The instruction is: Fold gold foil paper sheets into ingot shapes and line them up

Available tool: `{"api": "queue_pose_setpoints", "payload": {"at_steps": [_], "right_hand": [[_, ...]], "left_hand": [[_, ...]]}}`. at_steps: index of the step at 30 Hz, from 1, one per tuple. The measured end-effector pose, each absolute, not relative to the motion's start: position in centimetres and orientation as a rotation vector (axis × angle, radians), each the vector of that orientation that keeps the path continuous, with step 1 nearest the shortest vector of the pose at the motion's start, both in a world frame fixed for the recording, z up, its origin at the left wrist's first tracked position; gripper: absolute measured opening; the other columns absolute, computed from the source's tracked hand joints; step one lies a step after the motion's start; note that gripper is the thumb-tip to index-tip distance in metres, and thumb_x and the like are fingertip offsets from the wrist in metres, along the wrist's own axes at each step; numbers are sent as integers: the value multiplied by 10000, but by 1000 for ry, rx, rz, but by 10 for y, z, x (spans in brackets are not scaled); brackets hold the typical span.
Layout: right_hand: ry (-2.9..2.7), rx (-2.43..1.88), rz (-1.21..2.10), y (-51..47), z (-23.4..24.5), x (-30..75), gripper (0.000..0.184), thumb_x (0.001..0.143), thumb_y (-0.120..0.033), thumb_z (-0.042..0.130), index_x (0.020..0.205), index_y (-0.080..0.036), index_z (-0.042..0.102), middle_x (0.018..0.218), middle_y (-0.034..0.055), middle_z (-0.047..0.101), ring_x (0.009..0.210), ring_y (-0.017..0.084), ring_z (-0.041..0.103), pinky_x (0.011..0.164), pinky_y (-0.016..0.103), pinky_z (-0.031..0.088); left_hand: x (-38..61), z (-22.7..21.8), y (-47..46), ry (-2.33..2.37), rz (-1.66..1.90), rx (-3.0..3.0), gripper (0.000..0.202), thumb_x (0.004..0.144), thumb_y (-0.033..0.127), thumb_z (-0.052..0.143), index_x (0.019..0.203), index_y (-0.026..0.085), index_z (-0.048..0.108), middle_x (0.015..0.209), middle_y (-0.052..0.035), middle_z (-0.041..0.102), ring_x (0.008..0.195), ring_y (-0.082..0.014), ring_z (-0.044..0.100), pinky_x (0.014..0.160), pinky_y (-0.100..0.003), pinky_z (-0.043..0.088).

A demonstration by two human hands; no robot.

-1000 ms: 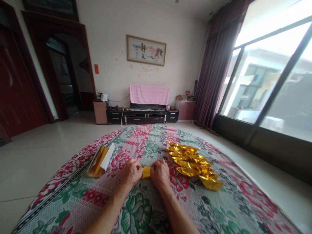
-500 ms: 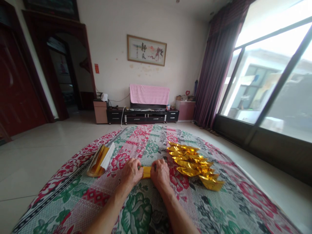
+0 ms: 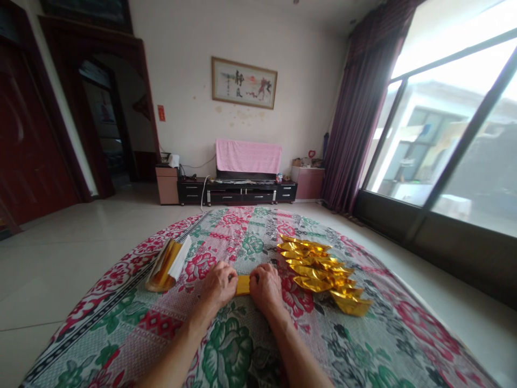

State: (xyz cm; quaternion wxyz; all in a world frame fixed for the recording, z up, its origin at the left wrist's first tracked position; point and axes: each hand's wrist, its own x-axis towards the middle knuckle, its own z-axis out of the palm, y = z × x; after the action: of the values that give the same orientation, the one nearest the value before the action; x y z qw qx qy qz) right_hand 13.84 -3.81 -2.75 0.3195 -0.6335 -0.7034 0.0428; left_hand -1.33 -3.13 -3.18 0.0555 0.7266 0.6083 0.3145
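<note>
A folded strip of gold foil paper (image 3: 243,285) lies on the tablecloth, stretched between my two hands. My left hand (image 3: 221,284) has its fingers closed on the strip's left end. On the right end, my right hand (image 3: 265,286) grips it with curled fingers and thumb. Both ends of the strip are hidden under the fingers. To the right sit several folded gold paper ingots (image 3: 319,267), boat-shaped and nested in a row. Left of my hands rests a curled stack of gold foil sheets (image 3: 168,264) with white backing.
The round table has a floral tablecloth (image 3: 226,345). Beyond it, a low black TV cabinet (image 3: 242,195) stands at the wall, with a pink cloth (image 3: 249,156) over the screen. Purple curtains (image 3: 351,113) and large windows are on the right.
Both hands keep their hold on the gold strip and have barely moved. The view has shifted very slightly. The ingots and the sheet stack lie as before.
</note>
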Motion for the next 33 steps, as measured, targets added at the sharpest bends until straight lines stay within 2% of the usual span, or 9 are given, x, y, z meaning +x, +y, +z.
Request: {"api": "queue_pose_setpoints", "payload": {"at_steps": [6,14,33], "right_hand": [[-1860,-1608,139,-41,-28,141,77,682,-235,595,712,-196,653,892,40,595,870,182,502,764,258,337],[-1943,-1596,247,-42,-25,150,191,664,-336,623,820,-228,648,1004,29,568,940,206,487,821,315,313],[-2015,-1564,342,-39,-25,157,245,633,-343,648,855,-241,630,1043,14,538,987,196,469,866,307,304]], "left_hand": [[-15,-30,-32,1810,938,2217,109,702,143,562,739,192,652,871,-43,564,890,-170,525,850,-287,390],[-20,-33,-32,1770,894,2292,94,674,191,597,758,203,639,883,-39,552,903,-176,523,843,-282,398],[-31,-18,-39,1613,697,2304,234,646,270,621,878,233,627,977,-27,531,970,-190,509,884,-300,388]]}}
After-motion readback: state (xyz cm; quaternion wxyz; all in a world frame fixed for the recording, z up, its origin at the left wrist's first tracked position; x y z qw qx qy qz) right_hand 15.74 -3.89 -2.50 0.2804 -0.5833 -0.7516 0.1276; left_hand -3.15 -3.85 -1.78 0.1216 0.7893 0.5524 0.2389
